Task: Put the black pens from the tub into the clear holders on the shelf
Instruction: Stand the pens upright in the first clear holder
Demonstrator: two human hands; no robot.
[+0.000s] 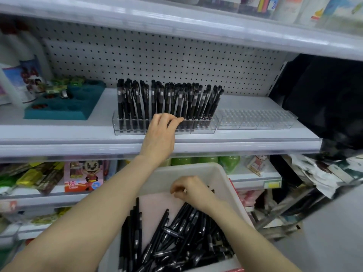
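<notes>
Lit brightly and evenly from overhead, with streaks of glare along the shelf lip (176, 22) above the pegboard (157, 59). Soft shadow just under that lip. Nearly black right of the pegboard. Bowed by wide-angle distortion, smeared and out of focus far left and lower right of it.

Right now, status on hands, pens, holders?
Left hand at the filled holder, fingers among the standing pens. Right hand curled in the tub over loose pens, grip unclear. Second holder empty; nothing blocking it.
</notes>
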